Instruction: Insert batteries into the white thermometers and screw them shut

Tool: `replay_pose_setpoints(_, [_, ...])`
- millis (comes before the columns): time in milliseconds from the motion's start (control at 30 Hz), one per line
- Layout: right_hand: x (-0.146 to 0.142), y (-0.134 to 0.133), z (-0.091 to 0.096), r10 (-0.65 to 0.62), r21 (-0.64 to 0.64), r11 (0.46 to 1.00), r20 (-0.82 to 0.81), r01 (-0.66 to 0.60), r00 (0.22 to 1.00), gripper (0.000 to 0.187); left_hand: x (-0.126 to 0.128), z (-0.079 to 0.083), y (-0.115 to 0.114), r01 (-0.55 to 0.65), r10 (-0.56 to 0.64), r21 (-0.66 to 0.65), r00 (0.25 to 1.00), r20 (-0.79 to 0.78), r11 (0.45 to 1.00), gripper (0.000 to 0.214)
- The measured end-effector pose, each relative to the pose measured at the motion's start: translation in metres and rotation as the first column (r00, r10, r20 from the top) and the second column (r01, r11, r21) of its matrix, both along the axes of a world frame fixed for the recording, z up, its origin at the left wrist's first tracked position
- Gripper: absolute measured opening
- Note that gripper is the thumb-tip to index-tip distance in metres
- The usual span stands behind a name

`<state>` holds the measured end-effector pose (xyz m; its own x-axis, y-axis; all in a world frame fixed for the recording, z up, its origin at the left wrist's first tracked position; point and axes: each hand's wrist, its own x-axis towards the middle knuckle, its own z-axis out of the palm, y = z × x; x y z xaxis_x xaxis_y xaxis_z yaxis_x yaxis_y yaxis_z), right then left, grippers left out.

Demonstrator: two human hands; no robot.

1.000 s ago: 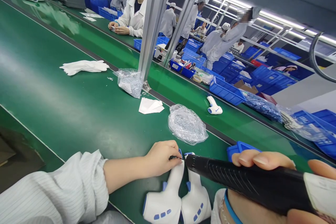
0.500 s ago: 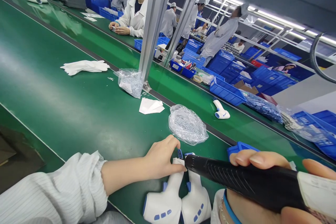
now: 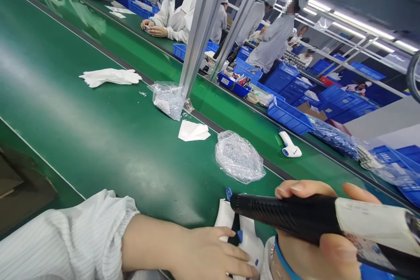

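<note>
My left hand (image 3: 210,251) lies palm down over two white handheld infrared thermometers, fingers apart and stretched across them; its thumb is hidden. The left thermometer (image 3: 225,214) shows mostly its handle, its body lying under my hand. Beside it, the right thermometer (image 3: 252,240) shows a blue trigger and part of its body. In my right hand (image 3: 308,189) is a black and white electric screwdriver (image 3: 282,210), held nearly level with its front end over the handle ends. A small blue part (image 3: 229,193) sits at that front end; whether they touch I cannot tell.
On the green bench (image 3: 131,153) lie a plastic bag of small metal parts (image 3: 239,157), a second bag (image 3: 167,100), folded white paper (image 3: 193,131) and white gloves (image 3: 110,76). Another thermometer (image 3: 290,145) lies beyond the dark strip. A metal post (image 3: 205,30) rises ahead; a co-worker (image 3: 177,13) sits opposite.
My left hand has come down from the handle end onto the thermometer bodies, its fingers spreading. The screwdriver stays in my right hand, its rear swung slightly. The view has shifted a little.
</note>
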<state>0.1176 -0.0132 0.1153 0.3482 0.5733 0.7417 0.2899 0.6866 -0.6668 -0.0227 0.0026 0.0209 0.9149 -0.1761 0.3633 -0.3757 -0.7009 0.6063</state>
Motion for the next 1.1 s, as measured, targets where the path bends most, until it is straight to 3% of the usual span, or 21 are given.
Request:
replay_pose_setpoints(167, [0.001, -0.001, -0.004, 0.04, -0.027, 0.999, -0.002, -0.04, 0.999, 0.042, 0.001, -0.003, -0.002, -0.018, 0.011, 0.219, 0.999, 0.035, 0.976, 0.02])
replay_pose_setpoints(333, [0.0, 0.001, -0.009, 0.052, -0.042, 0.998, 0.029, -0.051, 0.998, 0.041, 0.001, 0.002, -0.001, -0.021, 0.009, 0.294, 0.999, 0.043, 0.956, 0.018])
replay_pose_setpoints(567, [-0.005, 0.004, -0.012, 0.069, -0.081, 0.995, 0.038, -0.066, 0.997, 0.041, 0.002, 0.009, 0.002, 0.016, -0.017, 0.491, 1.0, -0.004, 0.871, 0.03])
replay_pose_setpoints(867, [0.0, 0.002, -0.017, 0.086, -0.207, 0.975, 0.002, -0.084, 0.996, 0.044, 0.001, 0.009, 0.001, 0.059, -0.035, 0.505, 0.998, -0.058, 0.861, 0.04])
replay_pose_setpoints(1000, [0.004, 0.005, -0.017, 0.096, -0.205, 0.974, 0.012, -0.091, 0.995, 0.043, -0.002, 0.003, -0.004, -0.013, 0.008, 0.432, 1.0, 0.012, 0.902, 0.04])
replay_pose_setpoints(1100, [0.005, 0.008, -0.019, 0.1, -0.235, 0.967, 0.001, -0.097, 0.995, 0.044, -0.004, 0.007, -0.004, -0.016, 0.026, 0.297, 0.999, -0.031, 0.955, 0.043])
